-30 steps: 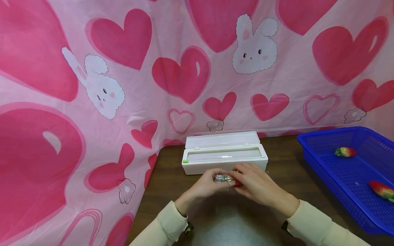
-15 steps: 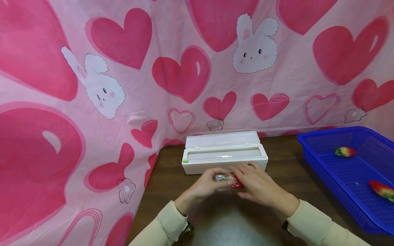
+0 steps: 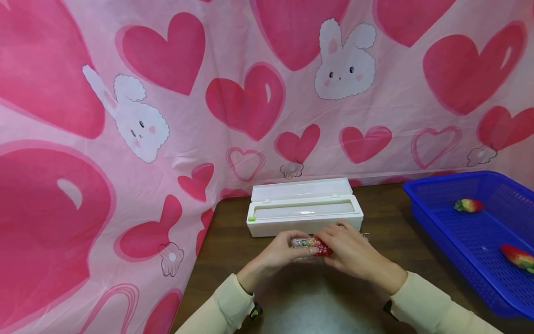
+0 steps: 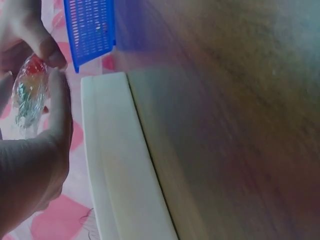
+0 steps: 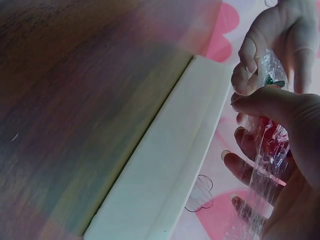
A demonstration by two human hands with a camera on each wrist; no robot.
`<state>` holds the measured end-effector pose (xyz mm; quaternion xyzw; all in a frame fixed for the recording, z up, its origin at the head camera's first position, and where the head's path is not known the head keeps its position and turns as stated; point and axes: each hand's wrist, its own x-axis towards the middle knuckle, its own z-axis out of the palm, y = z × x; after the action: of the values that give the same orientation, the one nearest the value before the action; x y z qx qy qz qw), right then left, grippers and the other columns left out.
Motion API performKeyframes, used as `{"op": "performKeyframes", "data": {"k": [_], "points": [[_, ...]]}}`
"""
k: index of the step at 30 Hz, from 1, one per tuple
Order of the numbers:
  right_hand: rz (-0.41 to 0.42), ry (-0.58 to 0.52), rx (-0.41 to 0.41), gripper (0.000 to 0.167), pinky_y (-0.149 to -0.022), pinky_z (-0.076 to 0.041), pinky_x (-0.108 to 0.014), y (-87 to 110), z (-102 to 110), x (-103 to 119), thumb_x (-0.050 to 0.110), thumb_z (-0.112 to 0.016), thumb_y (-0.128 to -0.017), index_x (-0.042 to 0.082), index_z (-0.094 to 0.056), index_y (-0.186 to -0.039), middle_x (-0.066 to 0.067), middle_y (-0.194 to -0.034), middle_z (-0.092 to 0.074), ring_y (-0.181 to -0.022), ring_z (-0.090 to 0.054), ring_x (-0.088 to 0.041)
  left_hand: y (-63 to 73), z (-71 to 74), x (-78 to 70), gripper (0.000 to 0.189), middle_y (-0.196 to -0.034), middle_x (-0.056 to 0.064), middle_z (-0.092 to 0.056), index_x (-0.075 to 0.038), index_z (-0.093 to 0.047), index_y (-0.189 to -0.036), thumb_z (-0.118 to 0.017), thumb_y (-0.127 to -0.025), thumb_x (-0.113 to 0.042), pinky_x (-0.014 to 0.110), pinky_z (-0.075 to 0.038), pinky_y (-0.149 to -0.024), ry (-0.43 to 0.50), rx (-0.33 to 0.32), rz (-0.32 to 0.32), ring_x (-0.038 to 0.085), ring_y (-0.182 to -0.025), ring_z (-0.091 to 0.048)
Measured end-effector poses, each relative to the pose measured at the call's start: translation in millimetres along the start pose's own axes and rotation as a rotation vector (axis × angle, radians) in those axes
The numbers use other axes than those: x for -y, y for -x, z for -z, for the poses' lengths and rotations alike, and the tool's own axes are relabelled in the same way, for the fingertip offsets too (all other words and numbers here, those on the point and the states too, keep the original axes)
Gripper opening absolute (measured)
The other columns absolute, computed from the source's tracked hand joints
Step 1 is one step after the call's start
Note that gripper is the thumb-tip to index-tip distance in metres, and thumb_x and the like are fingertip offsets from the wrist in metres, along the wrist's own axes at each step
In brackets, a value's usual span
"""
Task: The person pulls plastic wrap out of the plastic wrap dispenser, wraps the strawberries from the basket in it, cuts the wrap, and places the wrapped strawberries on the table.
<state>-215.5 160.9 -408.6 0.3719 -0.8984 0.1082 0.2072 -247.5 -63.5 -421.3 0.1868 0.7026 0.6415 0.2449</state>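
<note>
At the white box's point(image 3: 304, 230) five o'clock, the left hand point(image 3: 275, 253) is pinching the film-wrapped strawberry point(image 3: 322, 248); the right hand point(image 3: 354, 254) is gripping its tip. More red is showing than a second ago; film point(image 3: 365, 235) is protruding at three o'clock, apparently unsecured.

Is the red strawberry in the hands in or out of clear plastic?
In: crinkled clear plastic film surrounds the red strawberry.

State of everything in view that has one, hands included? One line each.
Held strawberry: wrapped
Clear film: around held strawberry, loose at one end
Left hand: holding leafy end
Right hand: holding tip end
White box: open
Lid: tipped back
Blue basket: upright, uncovered
Far strawberry: in basket, no film visible
Near strawberry: same
</note>
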Motion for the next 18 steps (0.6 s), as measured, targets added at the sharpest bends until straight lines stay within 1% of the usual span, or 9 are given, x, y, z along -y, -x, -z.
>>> {"op": "performKeyframes", "data": {"k": [2, 4, 7, 9, 11, 12, 14, 16, 18], "points": [[-0.009, 0.005, 0.002, 0.051, -0.098, -0.044, -0.053, 0.1, 0, -1, 0.026, -0.092, -0.072, 0.012, -0.070, -0.116, 0.001, -0.103, -0.070, -0.099, -0.065, -0.021, 0.6, -1.1, 0.1, 0.031, -0.103, 0.009, -0.071, 0.000, -0.067, -0.117, -0.078, -0.092, -0.014, 0.034, -0.060, -0.076, -0.008, -0.022, -0.002, 0.016, -0.084, -0.068], [-0.032, 0.015, 0.016, 0.058, -0.099, -0.044, -0.052, 1.0, 1, -2, 0.031, -0.092, -0.072, 0.011, -0.069, -0.121, 0.000, -0.111, -0.069, -0.105, -0.063, -0.023, 1.0, -1.2, 0.6, 0.028, -0.100, 0.009, -0.071, 0.001, -0.069, -0.113, -0.079, -0.091, -0.014, 0.033, -0.059, -0.074, -0.042, -0.061, -0.019, 0.016, -0.082, -0.067], [-0.067, 0.050, 0.013, 0.070, -0.097, -0.046, -0.052, 3.6, 5, -5, 0.038, -0.092, -0.071, 0.009, -0.066, -0.130, -0.004, -0.122, -0.066, -0.113, -0.059, -0.026, 2.3, 1.0, 1.0, 0.027, -0.102, 0.009, -0.070, 0.000, -0.069, -0.112, -0.079, -0.091, -0.014, 0.038, -0.060, -0.077, -0.076, -0.112, -0.037, 0.020, -0.084, -0.069], [-0.092, 0.066, -0.001, 0.076, -0.094, -0.048, -0.051, 5.6, 8, -7, 0.039, -0.092, -0.071, 0.007, -0.063, -0.134, -0.006, -0.127, -0.064, -0.114, -0.060, -0.028, 2.7, 3.0, 1.6, 0.028, -0.105, 0.010, -0.069, 0.000, -0.068, -0.113, -0.079, -0.091, -0.014, 0.044, -0.060, -0.080, -0.080, -0.135, -0.040, 0.022, -0.085, -0.070], [-0.114, 0.065, -0.021, 0.078, -0.086, -0.052, -0.048, 7.2, 9, -7, 0.037, -0.093, -0.070, 0.007, -0.062, -0.135, -0.007, -0.126, -0.064, -0.105, -0.063, -0.027, 3.1, 4.8, 2.3, 0.029, -0.108, 0.011, -0.067, -0.001, -0.068, -0.114, -0.079, -0.091, -0.015, 0.048, -0.059, -0.083, -0.081, -0.145, -0.043, 0.024, -0.087, -0.070], [-0.133, 0.056, -0.021, 0.078, -0.082, -0.054, -0.047, 7.9, 10, -6, 0.036, -0.093, -0.070, 0.006, -0.062, -0.135, -0.007, -0.125, -0.065, -0.100, -0.065, -0.027, 3.1, 5.4, 3.1, 0.028, -0.109, 0.011, -0.067, -0.001, -0.068, -0.114, -0.079, -0.091, -0.015, 0.048, -0.060, -0.082, -0.084, -0.149, -0.045, 0.021, -0.087, -0.070], [-0.174, 0.024, -0.005, 0.077, -0.073, -0.056, -0.045, 9.1, 9, -4, 0.034, -0.093, -0.071, 0.006, -0.061, -0.136, -0.008, -0.124, -0.066, -0.092, -0.069, -0.026, 3.0, 6.2, 3.5, 0.029, -0.109, 0.012, -0.067, -0.001, -0.068, -0.114, -0.079, -0.091, -0.014, 0.047, -0.060, -0.082, -0.077, -0.143, -0.048, 0.021, -0.087, -0.070], [-0.219, -0.016, 0.027, 0.076, -0.069, -0.057, -0.045, 10.3, 9, -2, 0.033, -0.092, -0.073, 0.005, -0.061, -0.136, -0.010, -0.125, -0.067, -0.089, -0.070, -0.027, 2.6, 6.7, 4.1, 0.029, -0.109, 0.012, -0.067, -0.002, -0.067, -0.115, -0.079, -0.090, -0.012, 0.047, -0.060, -0.083, -0.063, -0.124, -0.049, 0.022, -0.087, -0.070], [-0.258, -0.061, 0.055, 0.075, -0.070, -0.058, -0.048, 11.0, 9, -1, 0.031, -0.091, -0.074, 0.004, -0.060, -0.136, -0.012, -0.125, -0.068, -0.094, -0.071, -0.029, 2.4, 7.1, 4.4, 0.029, -0.109, 0.012, -0.067, -0.003, -0.067, -0.115, -0.079, -0.090, -0.012, 0.047, -0.059, -0.083, -0.052, -0.101, -0.049, 0.022, -0.087, -0.070]]}}
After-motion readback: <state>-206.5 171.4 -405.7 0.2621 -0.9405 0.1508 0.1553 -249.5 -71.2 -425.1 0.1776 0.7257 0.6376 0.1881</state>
